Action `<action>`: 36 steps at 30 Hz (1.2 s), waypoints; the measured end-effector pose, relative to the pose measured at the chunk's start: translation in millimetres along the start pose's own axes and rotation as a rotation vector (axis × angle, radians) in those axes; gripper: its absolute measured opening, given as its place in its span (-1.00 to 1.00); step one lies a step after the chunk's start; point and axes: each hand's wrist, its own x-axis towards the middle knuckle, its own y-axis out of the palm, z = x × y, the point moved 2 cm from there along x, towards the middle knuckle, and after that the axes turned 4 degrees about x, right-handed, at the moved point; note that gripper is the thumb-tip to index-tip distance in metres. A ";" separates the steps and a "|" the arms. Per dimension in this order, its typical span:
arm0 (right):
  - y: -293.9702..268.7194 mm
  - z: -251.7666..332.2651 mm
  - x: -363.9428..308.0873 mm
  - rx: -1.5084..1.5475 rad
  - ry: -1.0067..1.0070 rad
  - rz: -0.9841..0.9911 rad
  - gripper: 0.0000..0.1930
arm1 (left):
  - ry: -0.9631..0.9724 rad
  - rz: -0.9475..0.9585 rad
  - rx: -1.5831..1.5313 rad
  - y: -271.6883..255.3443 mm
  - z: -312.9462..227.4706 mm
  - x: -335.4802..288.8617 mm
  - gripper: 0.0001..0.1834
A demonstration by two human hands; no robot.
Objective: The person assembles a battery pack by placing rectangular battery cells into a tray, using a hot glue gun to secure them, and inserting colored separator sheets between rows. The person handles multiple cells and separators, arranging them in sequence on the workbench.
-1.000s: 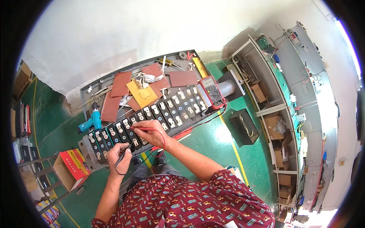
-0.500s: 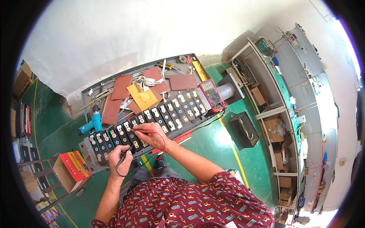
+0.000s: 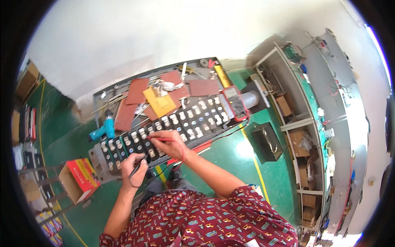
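A long row of black battery cells (image 3: 164, 129) with metal terminals lies across the metal workbench (image 3: 103, 96). My right hand (image 3: 168, 142) grips a red test probe (image 3: 158, 139), its tip on a terminal near the middle of the row. My left hand (image 3: 133, 168) holds a black test probe (image 3: 138, 166) at the row's front edge. Red and black leads run right to a red-cased multimeter (image 3: 234, 103) resting on the right end of the cells.
Behind the cells lie brown and yellow sheets (image 3: 158, 101), loose hand tools and a teal cordless drill (image 3: 103, 129). A red cardboard box (image 3: 80, 179) stands on the green floor at left, a black box (image 3: 267, 140) at right. Shelving (image 3: 312, 136) with cartons lines the right side.
Both hands stay on the probes at nearly the same spots; the right hand has shifted slightly along the row of cells.
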 end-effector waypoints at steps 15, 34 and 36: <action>1.7 27.7 -16.5 -0.111 0.044 -0.013 -0.74 | 0.168 0.019 0.118 0.0 -11.4 -6.8 -0.72; -41.5 -155.7 -220.4 -0.397 0.333 0.011 -0.59 | 0.238 0.589 0.345 95.1 59.0 -39.3 -0.49; -33.4 -188.2 -224.7 0.254 0.621 -0.024 -0.56 | 0.204 0.636 0.340 115.2 73.0 -42.1 -0.47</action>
